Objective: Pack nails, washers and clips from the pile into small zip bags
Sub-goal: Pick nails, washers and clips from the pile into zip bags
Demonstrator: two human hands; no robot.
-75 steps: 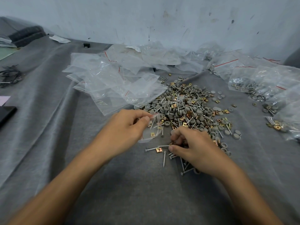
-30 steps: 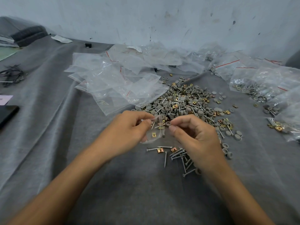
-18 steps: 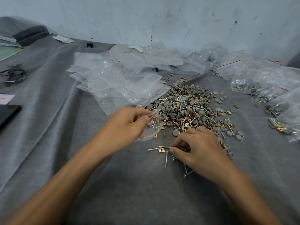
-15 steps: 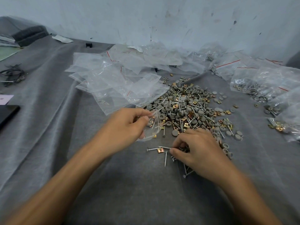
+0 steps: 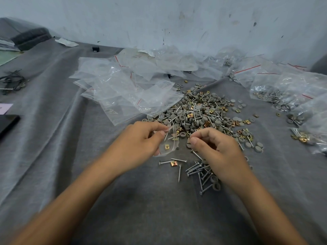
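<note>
— What's in the bag?
— My left hand (image 5: 139,142) pinches the small clear zip bag (image 5: 170,149) by its mouth; a square brass clip and thin nails lie inside.
— And your right hand (image 5: 214,147)?
— Curled, thumb on forefinger, beside the bag; whether it grips anything I cannot tell. The pile (image 5: 200,114) lies just behind.

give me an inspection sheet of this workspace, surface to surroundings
surface: grey cloth, creased at left
job's things: pile of nails, washers and clips at centre; small bag with a clip visible inside; empty bags behind left; filled bags at right
clutter: loose nails by the right hand
hands: left hand pinches the small bag; right hand has its fingers curled beside the bag, hold unclear
cables: wire bundle far left
surroundings: scuffed wall behind; black slab at left edge
</note>
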